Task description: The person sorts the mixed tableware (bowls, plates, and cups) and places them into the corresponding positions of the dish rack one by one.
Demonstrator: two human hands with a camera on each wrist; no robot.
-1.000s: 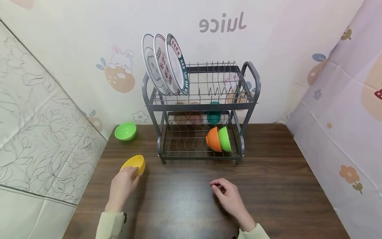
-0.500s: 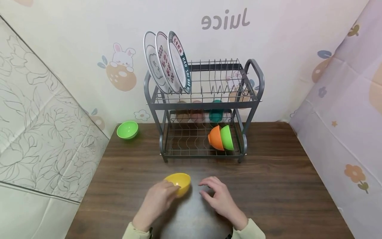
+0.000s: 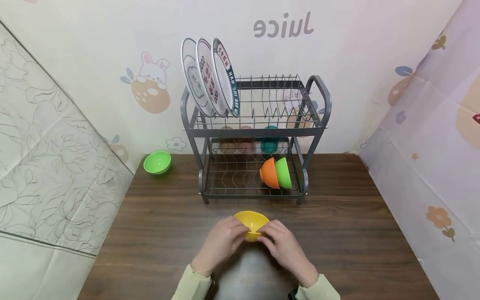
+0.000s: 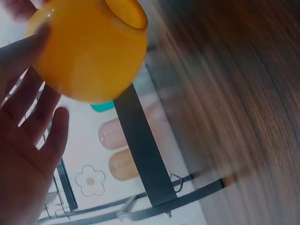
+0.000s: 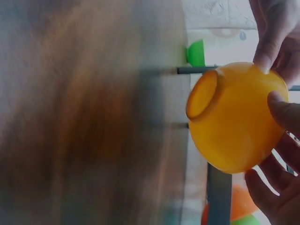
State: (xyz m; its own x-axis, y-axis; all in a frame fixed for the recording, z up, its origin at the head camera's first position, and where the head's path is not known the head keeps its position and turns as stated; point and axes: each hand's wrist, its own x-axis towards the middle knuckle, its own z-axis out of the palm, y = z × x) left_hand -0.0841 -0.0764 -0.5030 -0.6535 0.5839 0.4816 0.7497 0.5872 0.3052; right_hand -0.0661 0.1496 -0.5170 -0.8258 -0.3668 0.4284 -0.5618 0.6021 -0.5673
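A yellow bowl [image 3: 252, 220] is held above the table in front of the rack, its inside facing up and toward the camera. My left hand [image 3: 222, 241] pinches its near left rim, thumb on the outer wall. At the near right rim my right hand [image 3: 284, 246] pinches it too, with the thumb outside and fingers over the edge. In the left wrist view the outer wall of the bowl [image 4: 93, 51] and its foot ring show. The right wrist view has both thumbs pressed on the bowl [image 5: 239, 122].
A grey two-tier dish rack [image 3: 255, 133] stands behind the hands. Three plates [image 3: 226, 79] lean in its upper tier. Below are an orange bowl [image 3: 268, 173], a green bowl [image 3: 283, 173] and three cups [image 3: 269, 141]. Another green bowl [image 3: 157, 163] sits at the table's back left.
My left hand has carried the yellow bowl from the left side to the middle, in front of the rack. My right hand has moved slightly left and taken hold of its rim.
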